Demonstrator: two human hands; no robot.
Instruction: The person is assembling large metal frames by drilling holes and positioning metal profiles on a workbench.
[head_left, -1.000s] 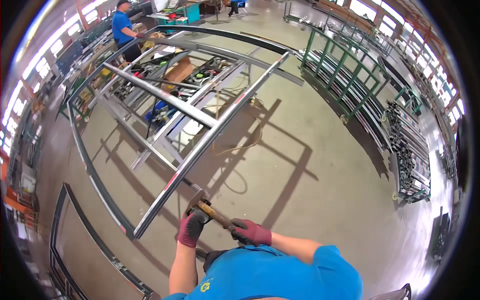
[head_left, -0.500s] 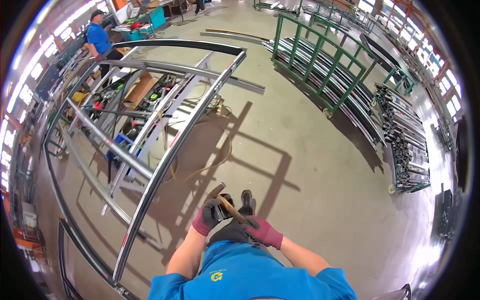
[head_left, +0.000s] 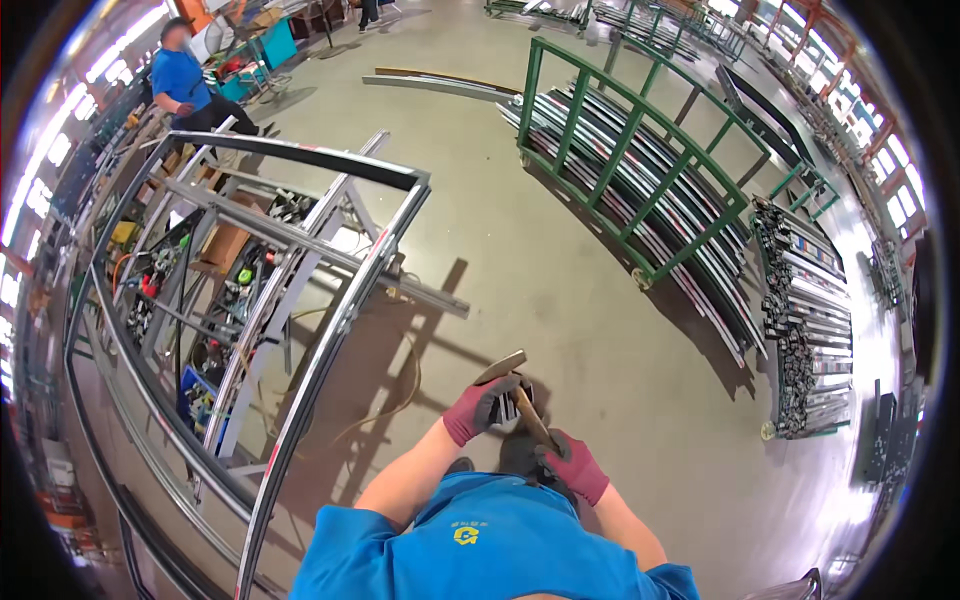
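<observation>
My right hand, in a maroon glove with dark fingers, is closed round the wooden handle of a hammer. The hammer slants up and left, so its head lies just beyond my left hand. That hand, gloved alike, is closed on a small shiny piece with dark stripes, close against the hammer; its exact kind is hidden by the fingers. Both hands are in front of my waist, above the floor. Left of them stands a large dark-and-silver metal frame, apart from my hands.
Inside and under the frame are tools, a cardboard box and loose cables. A green rack holds long metal profiles ahead right, beside a stack of profiles. A person in blue stands at the far left, near a teal bench.
My view has shifted forward and right, so the frame appears farther left. Both hands still hold the hammer and the small piece. The person at the far left has turned and is mid-stride.
</observation>
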